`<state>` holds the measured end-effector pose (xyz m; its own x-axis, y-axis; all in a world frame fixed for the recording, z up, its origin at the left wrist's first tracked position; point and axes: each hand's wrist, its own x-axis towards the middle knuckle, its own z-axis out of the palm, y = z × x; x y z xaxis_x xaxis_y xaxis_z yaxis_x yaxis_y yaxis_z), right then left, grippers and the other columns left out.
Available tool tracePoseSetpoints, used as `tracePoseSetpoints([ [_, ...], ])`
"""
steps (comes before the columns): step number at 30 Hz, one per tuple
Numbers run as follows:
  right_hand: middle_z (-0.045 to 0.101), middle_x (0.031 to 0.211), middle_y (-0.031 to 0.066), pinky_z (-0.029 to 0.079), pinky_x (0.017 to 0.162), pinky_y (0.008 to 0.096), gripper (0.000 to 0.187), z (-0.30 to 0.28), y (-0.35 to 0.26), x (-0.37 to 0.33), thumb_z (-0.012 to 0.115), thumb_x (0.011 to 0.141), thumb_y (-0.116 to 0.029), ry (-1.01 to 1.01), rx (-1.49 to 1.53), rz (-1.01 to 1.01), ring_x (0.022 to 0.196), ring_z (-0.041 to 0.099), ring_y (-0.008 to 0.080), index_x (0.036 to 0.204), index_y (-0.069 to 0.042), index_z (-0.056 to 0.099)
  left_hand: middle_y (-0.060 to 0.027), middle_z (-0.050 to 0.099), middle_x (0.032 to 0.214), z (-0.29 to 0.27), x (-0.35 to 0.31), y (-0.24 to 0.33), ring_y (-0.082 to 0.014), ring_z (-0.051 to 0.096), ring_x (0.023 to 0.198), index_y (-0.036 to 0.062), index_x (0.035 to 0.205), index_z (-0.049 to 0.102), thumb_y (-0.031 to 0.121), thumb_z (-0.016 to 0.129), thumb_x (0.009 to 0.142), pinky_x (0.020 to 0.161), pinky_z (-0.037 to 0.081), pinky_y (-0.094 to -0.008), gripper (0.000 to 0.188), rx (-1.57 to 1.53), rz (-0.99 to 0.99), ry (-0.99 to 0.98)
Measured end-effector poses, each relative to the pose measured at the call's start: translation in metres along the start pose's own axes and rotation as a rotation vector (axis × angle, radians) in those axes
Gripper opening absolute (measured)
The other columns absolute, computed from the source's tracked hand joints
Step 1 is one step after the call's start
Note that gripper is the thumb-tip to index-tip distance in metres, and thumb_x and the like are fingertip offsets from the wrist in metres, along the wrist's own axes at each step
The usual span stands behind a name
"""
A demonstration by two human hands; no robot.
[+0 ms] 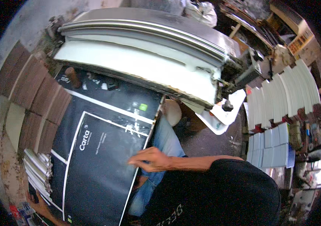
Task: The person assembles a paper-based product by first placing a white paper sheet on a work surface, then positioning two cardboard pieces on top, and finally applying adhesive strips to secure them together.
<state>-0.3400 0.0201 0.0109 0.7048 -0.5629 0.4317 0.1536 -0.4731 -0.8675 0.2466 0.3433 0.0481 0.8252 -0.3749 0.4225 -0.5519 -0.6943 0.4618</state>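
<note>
My right hand (151, 160) is over the right edge of a black board (104, 165) with white lines and lettering. Its fingers are drawn together in a pinch shape, and nothing shows in them. At the lower left, my left hand (37, 201) is beside a fanned pile of white folded sheets (38, 175). A dark thing lies against its fingers, which are too dim to make out. No loose sheet lies on the board's middle.
Beyond the board stands a machine with a metal roller (141, 28) and a long white panel (130, 62). A brown cylinder (73, 77) is below it. Brown stacks (36, 86) line the left; white paper stacks (281, 94) and pale blue stacks (267, 148) stand right.
</note>
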Motion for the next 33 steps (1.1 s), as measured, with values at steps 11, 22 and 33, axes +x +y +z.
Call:
tracePoseSetpoints([
  [11, 0.070, 0.109, 0.0214, 0.053, 0.086, 0.0508, 0.062, -0.340, 0.097, -0.168, 0.085, 0.076, -0.029, 0.489, -0.964, 0.633, 0.104, 0.066, 0.0419, 0.126, -0.008, 0.056, -0.0055, 0.067, 0.103, 0.105, -0.126, 0.379, -0.0112, 0.063, 0.089, 0.0029, 0.125, 0.062, 0.002, 0.069, 0.092, 0.084, 0.050, -0.0271, 0.034, -0.691, 0.337, -0.350],
  [22, 0.074, 0.109, 0.0167, 0.056, 0.085, 0.0441, 0.045, -0.355, 0.133, -0.186, 0.087, 0.070, -0.013, 0.329, -0.883, 0.745, 0.096, 0.071, 0.0387, 0.113, -0.009, 0.073, -0.0029, 0.065, 0.091, 0.148, -0.170, 0.381, -0.0065, 0.055, 0.076, 0.0023, 0.118, 0.062, 0.007, 0.074, 0.093, 0.070, 0.044, -0.0202, 0.028, -0.818, 0.103, -0.327],
  [33, 0.066, 0.132, 0.0205, 0.047, 0.104, 0.0410, 0.037, -0.459, 0.003, -0.141, 0.055, 0.105, -0.017, 1.275, -1.107, 0.372, 0.120, 0.064, 0.0304, 0.136, 0.002, 0.059, 0.0066, 0.053, 0.063, 0.113, -0.137, 0.463, -0.0016, 0.044, 0.058, 0.0034, 0.086, 0.068, 0.018, 0.077, 0.092, 0.054, 0.032, -0.0211, 0.018, -0.793, 0.265, -0.257],
])
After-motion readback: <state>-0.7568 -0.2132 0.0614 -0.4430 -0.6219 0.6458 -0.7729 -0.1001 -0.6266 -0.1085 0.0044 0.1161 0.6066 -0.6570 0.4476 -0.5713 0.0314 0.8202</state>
